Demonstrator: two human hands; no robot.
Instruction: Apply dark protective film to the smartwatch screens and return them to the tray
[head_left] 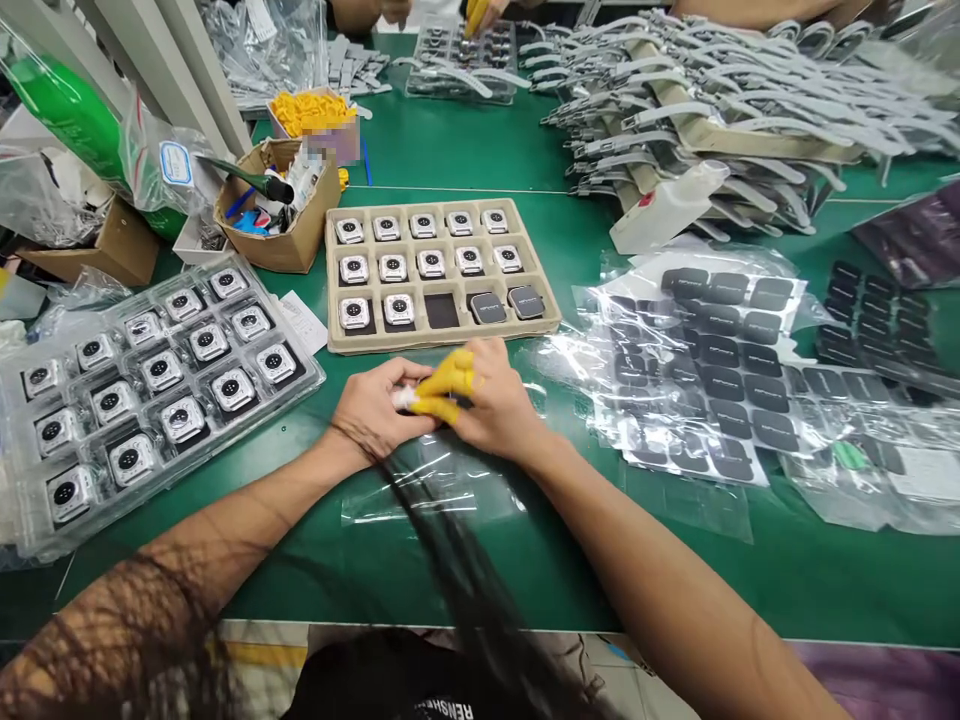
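Observation:
In front of the beige tray, my left hand [377, 408] is closed around a small white-silver piece [404, 399], which looks like a smartwatch body; most of it is hidden by fingers. My right hand [491, 400], with yellow finger cots [450, 385] on several fingers, is closed against the same piece from the right. Just beyond my hands lies the beige molded tray [442, 340]. It carries smartwatch bodies [398, 308] with their sensor backs up, and two dark-covered ones [488, 307] in the front row. Loose clear film [442, 490] lies beneath my wrists.
A clear plastic tray [161, 482] of watch bodies lies at left. Sheets of dark stickers [724, 350] and a white bottle [667, 210] are at right. Behind them rise piled grey straps [720, 110]. A cardboard box [289, 230] stands back left. A co-worker's hand [487, 15] works at the far side.

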